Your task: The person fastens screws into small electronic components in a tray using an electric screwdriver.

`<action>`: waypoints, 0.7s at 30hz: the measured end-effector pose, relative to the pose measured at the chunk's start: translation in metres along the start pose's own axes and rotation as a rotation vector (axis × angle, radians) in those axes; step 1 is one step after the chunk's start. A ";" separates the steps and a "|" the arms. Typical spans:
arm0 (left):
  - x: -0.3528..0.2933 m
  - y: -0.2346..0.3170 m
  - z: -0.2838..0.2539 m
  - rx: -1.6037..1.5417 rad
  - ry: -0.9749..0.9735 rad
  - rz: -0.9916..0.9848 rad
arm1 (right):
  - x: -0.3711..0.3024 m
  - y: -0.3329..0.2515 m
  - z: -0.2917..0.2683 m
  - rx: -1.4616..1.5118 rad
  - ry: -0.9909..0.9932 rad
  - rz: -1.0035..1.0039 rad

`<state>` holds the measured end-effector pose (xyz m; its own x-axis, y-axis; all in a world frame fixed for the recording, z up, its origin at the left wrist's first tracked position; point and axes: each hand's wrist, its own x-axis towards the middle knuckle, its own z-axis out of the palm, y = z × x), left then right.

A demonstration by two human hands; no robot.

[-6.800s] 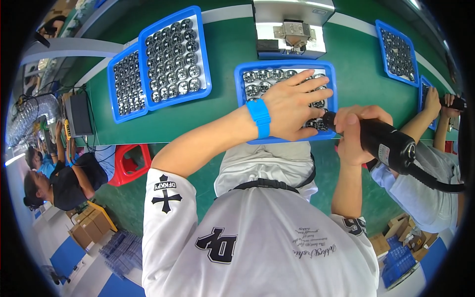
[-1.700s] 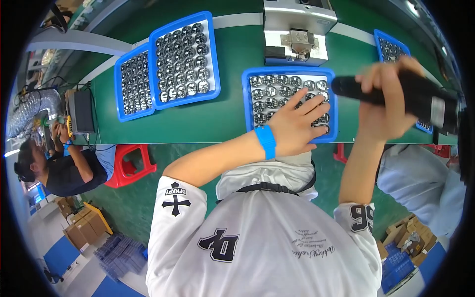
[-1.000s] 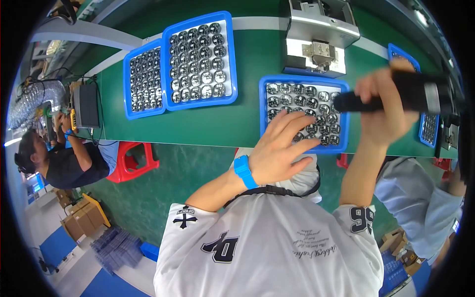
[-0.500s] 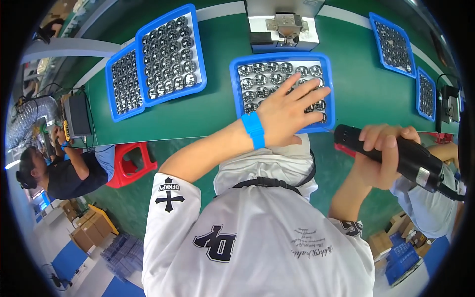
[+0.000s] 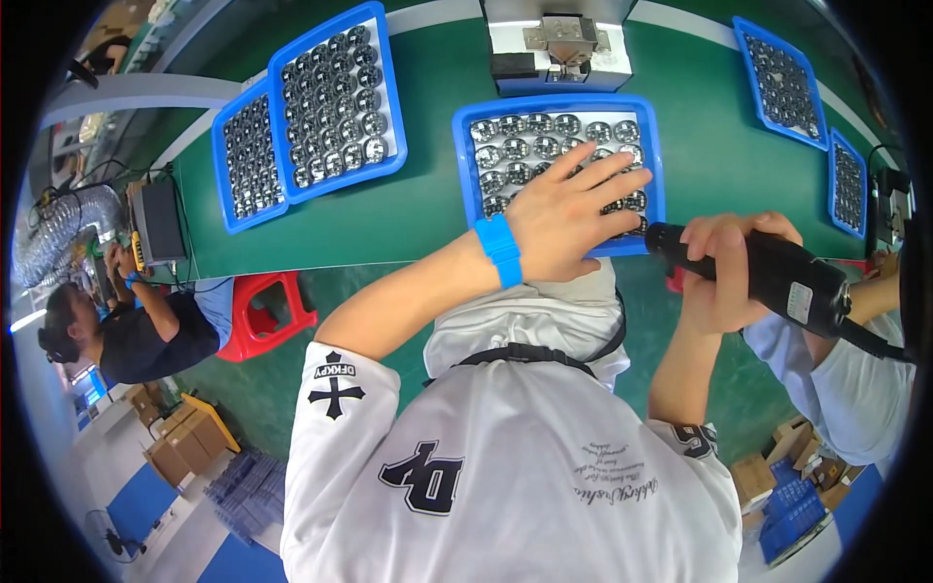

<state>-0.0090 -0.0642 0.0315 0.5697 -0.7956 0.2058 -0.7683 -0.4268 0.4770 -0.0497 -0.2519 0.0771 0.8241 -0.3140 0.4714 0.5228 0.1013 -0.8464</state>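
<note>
My left hand (image 5: 573, 212), a blue band at its wrist, lies over the right half of a blue tray (image 5: 468, 185) with its fingers spread. Rows of shiny, dark round parts (image 5: 540, 123) sit on white lining in this tray, some hidden under the hand. Whether my fingertips touch the parts, I cannot tell. My right hand (image 5: 714, 282) is wrapped round a black corded power tool (image 5: 792, 277), which looks like an electric screwdriver. Its front end points left, close to the tray's near right corner; the tip is not clearly visible there.
Behind the tray stands a box-like fixture with a metal block (image 5: 567, 41). More filled blue trays lie at the left (image 5: 398, 117) and far right (image 5: 824, 102) of the green table. Co-workers sit on both sides; a red stool (image 5: 262, 335) stands at left.
The power tool in my right hand has moved left and slightly away from me, nearer the tray's corner. My left hand stays spread over the parts.
</note>
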 end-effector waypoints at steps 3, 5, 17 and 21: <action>0.000 0.000 0.001 0.000 0.009 -0.004 | 0.000 0.003 0.000 0.021 0.003 0.035; -0.001 0.000 0.000 0.004 0.015 -0.001 | 0.000 0.003 0.000 -0.001 -0.006 0.020; -0.002 0.002 0.004 0.053 0.057 0.013 | -0.010 0.009 0.004 -0.128 -0.144 -0.011; -0.003 0.000 0.004 0.076 0.045 0.013 | -0.007 0.011 0.005 -0.083 -0.103 0.042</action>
<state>-0.0118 -0.0639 0.0277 0.5712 -0.7817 0.2505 -0.7944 -0.4495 0.4086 -0.0489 -0.2434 0.0658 0.8653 -0.2122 0.4541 0.4706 0.0322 -0.8817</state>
